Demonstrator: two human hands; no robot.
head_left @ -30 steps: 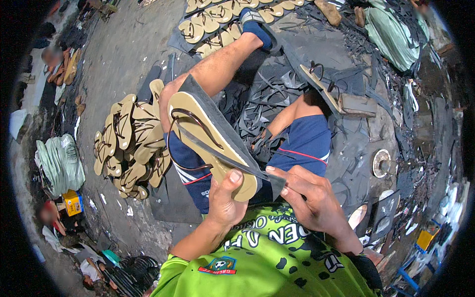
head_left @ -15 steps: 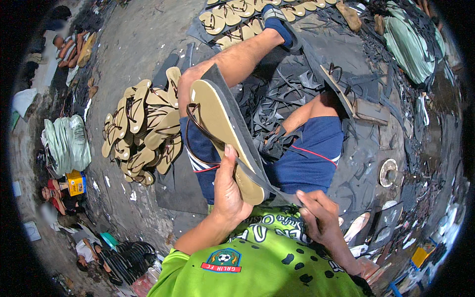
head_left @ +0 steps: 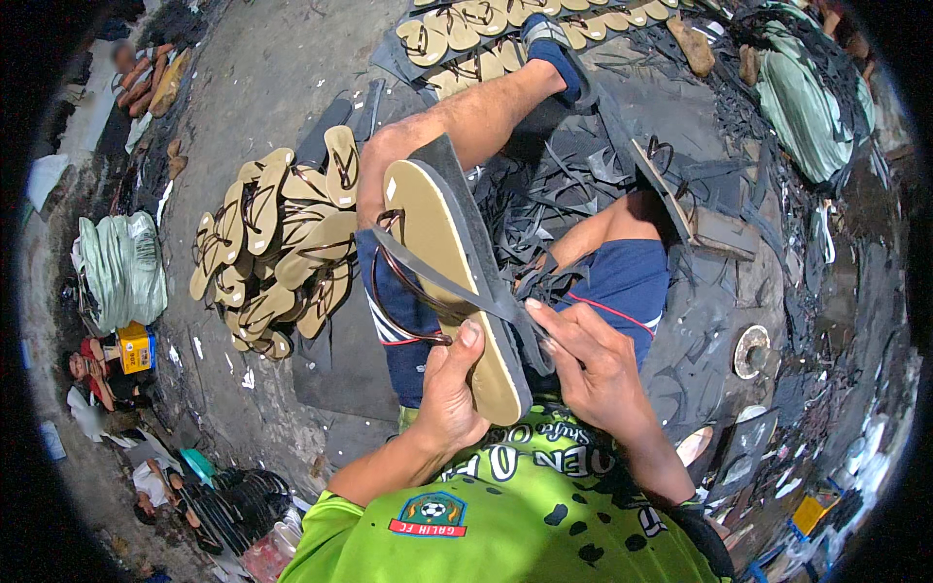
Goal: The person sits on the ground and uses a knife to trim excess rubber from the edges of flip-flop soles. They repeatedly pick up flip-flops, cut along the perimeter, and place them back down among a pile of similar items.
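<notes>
My left hand (head_left: 449,394) grips a tan flip-flop (head_left: 428,209) by its heel half, thumb on the footbed and the toe pointing away from me. The flip-flop has dark brown straps and a thicker dark grey rubber layer (head_left: 457,189) under it, which sticks out past the toe and right edge. A narrow black rubber strip (head_left: 447,282) crosses over the footbed toward the right edge. At that edge, the fingers of my right hand (head_left: 595,364) are closed on the strip's right part. Whether they also hold a tool is hidden.
Piled tan flip-flops (head_left: 282,243) lie to the left; more stand in rows (head_left: 466,29) at the far side. Black rubber offcuts (head_left: 573,170) heap between my legs. Another flip-flop (head_left: 666,189) rests beside a block at right. Green sacks (head_left: 807,107) stand at far right.
My right hand has moved up and left, closer to the flip-flop's edge. The strip's loose end now reaches across the footbed to the straps. The flip-flop is slightly more upright.
</notes>
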